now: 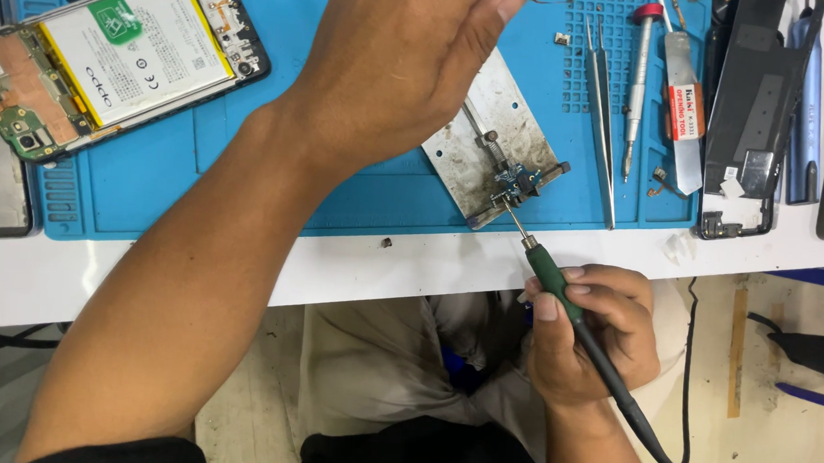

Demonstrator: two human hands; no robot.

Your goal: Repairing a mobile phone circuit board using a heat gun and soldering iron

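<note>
1. Green-handled soldering iron (559, 291) is held in the right hand (590, 335), low and right of centre; the grip is closed round the handle like a pen, thumb and forefinger near the front, probably for fine control of the tip.
2. Its tip is set against a small blue circuit board (513, 180), just right of centre, which is clamped at the lower edge of a worn metal holder plate (482, 141); the clamp likely keeps the board steady under the tip.
3. The left hand (402, 57) is stretched across the upper middle of the frame, fingers reaching past the top edge; whether anything is held there cannot be told.
4. A blue work mat (358, 191) lies under the plate on the white counter (410, 260).
5. An opened phone (111, 51), battery exposed, rests at the upper left.
6. Tweezers (601, 119), a screwdriver (638, 84) and a flat opening tool (683, 109) are laid side by side at the upper right, within reach.
</note>
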